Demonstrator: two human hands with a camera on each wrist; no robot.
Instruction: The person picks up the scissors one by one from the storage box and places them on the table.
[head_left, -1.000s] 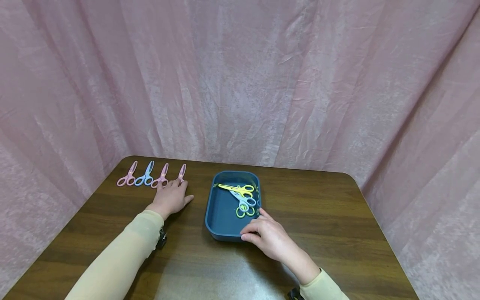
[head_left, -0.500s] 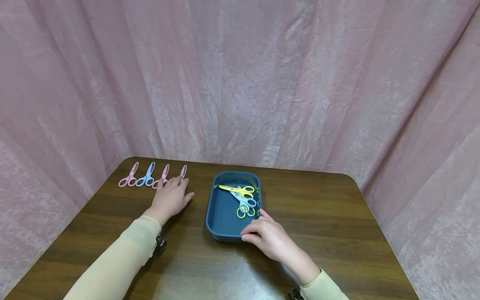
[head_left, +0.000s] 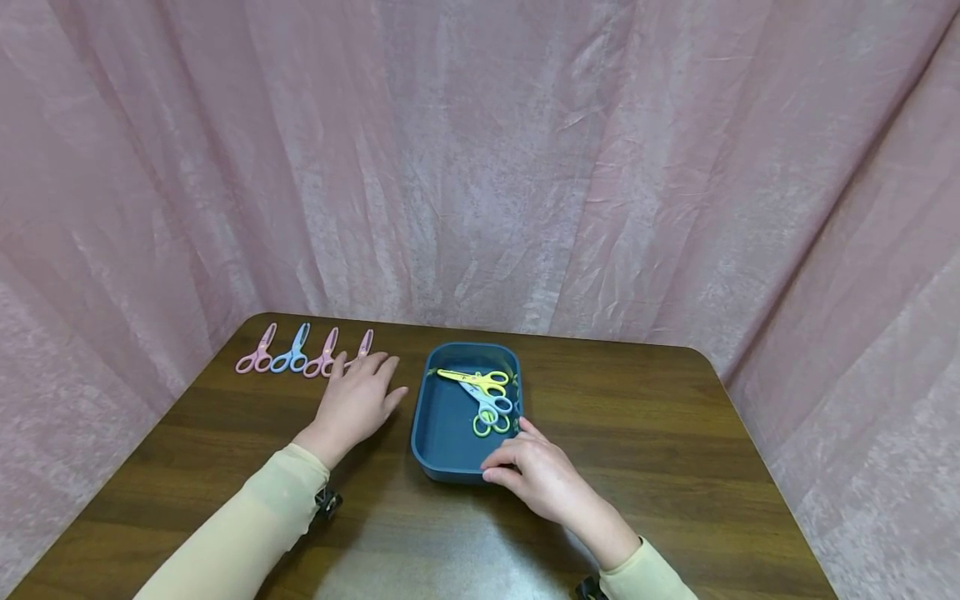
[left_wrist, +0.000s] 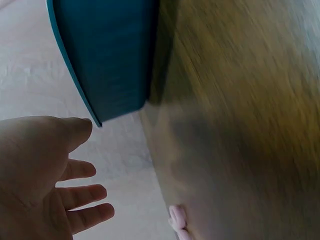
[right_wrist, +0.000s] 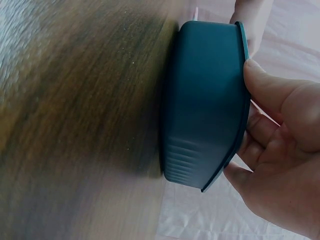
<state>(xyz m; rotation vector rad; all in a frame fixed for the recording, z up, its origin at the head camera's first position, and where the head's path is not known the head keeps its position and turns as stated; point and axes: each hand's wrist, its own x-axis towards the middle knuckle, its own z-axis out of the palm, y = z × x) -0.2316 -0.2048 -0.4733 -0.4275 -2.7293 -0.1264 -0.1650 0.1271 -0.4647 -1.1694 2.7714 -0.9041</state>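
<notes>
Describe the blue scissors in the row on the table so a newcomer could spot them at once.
On the brown wooden table, left of the dark blue tray, a row of scissors lies at the far left. Second from the left are the blue scissors, between two pink pairs. They are the only blue ones in that row; the other three are pink.

Left of centre in the head view, the bare left hand (head_left: 354, 407) mostly hides the handles of the rightmost slender pink scissors (head_left: 366, 342). The left wrist view's top edge crops the rounded-rectangular dark-blue tray (left_wrist: 106, 55).
</notes>
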